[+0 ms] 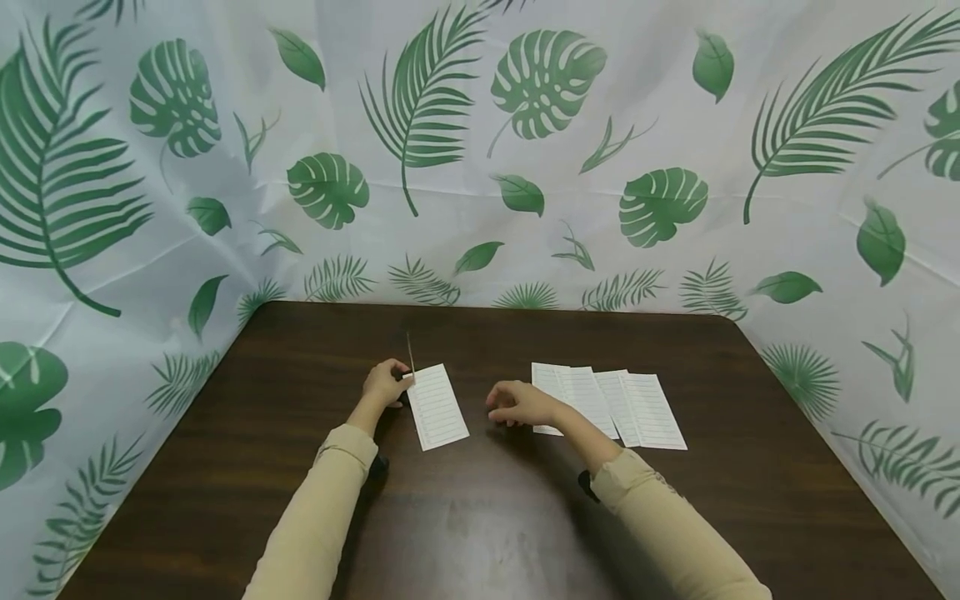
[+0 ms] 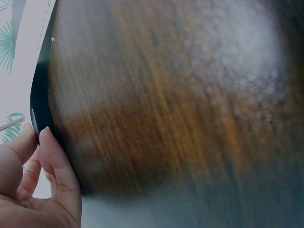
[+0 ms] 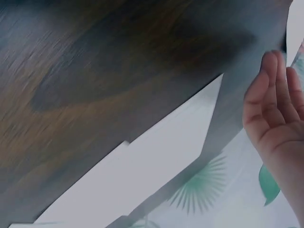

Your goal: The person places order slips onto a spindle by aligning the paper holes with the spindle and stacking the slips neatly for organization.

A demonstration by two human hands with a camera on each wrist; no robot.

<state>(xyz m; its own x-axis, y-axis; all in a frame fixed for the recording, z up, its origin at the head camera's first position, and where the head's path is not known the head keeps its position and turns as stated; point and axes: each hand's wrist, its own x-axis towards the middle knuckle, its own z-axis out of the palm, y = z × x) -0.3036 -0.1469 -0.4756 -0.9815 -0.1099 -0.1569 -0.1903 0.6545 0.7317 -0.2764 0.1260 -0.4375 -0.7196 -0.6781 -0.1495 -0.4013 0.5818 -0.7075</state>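
My left hand (image 1: 384, 385) pinches the upper left corner of a narrow white sheet of paper (image 1: 438, 408) printed with lines. In the left wrist view, thumb and forefinger meet at the lower end of the white sheet (image 2: 33, 42), along a dark strip (image 2: 42, 109). A thin, pale, straight strip (image 1: 411, 357) stands up beside that corner; its kind does not show. My right hand (image 1: 521, 403) hovers between this sheet and several similar lined sheets (image 1: 645, 408), its fingers loosely bent and holding nothing. The right wrist view shows its fingers (image 3: 281, 92) side by side.
The lined sheets overlap in a fanned row on the right of the dark wooden table (image 1: 480, 492). A white curtain with green leaves (image 1: 480, 108) hangs behind the table's far edge and along both sides. Light reflects off the near tabletop.
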